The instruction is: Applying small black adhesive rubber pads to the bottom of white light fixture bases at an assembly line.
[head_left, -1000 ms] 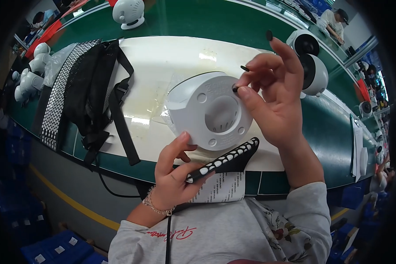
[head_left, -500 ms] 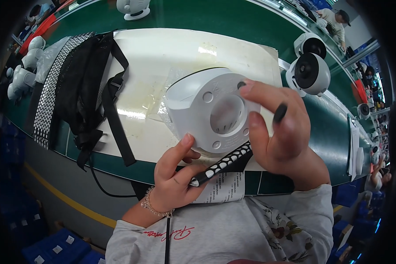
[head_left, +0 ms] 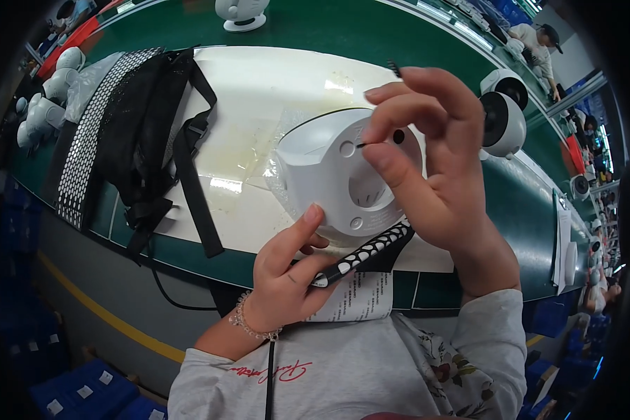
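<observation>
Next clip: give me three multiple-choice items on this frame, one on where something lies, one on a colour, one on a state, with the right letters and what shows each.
1. Where does the black strap bag lie?
A. on the white mat, to the person's left
B. on the floor
C. on the person's lap

2. What colour is the table around the white mat?
A. red
B. green
C. yellow

3. How is the white round housing kept in place?
A. it lies alone and untouched
B. it hangs from a hook
C. the left hand props it from below while the right hand works at its face

Answers: 
1 A, the bag lies across the mat's left part. 
2 B, green surface shows all round the mat. 
3 C, left fingers touch its lower rim, and the right hand pinches a small dark piece over it.
</observation>
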Available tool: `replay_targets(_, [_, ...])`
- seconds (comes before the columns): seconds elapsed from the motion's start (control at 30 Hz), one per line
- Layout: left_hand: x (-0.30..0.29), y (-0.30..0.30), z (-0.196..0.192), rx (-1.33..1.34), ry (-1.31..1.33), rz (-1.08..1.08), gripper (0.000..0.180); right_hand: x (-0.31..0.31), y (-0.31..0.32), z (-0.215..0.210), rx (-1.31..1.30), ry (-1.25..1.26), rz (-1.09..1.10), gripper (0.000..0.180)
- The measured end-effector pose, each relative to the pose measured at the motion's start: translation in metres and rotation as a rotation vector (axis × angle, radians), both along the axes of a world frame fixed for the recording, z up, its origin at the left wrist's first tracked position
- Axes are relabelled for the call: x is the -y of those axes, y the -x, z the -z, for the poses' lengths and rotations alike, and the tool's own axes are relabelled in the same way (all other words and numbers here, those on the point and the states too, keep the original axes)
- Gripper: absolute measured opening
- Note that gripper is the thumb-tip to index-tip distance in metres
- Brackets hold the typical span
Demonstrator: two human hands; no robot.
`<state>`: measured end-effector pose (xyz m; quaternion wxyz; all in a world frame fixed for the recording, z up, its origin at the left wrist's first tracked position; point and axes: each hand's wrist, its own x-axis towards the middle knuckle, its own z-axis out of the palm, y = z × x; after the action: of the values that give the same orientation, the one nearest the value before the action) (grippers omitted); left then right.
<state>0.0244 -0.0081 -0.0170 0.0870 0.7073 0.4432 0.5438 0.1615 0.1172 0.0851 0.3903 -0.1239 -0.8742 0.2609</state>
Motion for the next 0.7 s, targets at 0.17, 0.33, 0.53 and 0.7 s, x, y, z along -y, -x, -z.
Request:
replay_targets(0.17, [-0.002,0.001,0.001,-0.019,-0.018,-0.002,0.029,0.002,0.007,0.004,-0.005,0.229,-0.032,0.052])
replay_targets(0.33, [-0.002,0.002,0.004,-0.013,-0.015,0.019,0.029,0.009,-0.005,0.001,0.165,-0.157,0.094,0.048])
replay_targets(0.53, [-0.005,-0.002,0.008,0.080,-0.058,-0.048,0.020,0.029,-0.012,-0.012,0.491,-0.461,0.262,0.027])
replay_targets(0.7, [-0.007,-0.004,0.006,0.066,-0.086,-0.041,0.019,0.029,-0.034,0.019,0.248,-0.153,0.149,0.015])
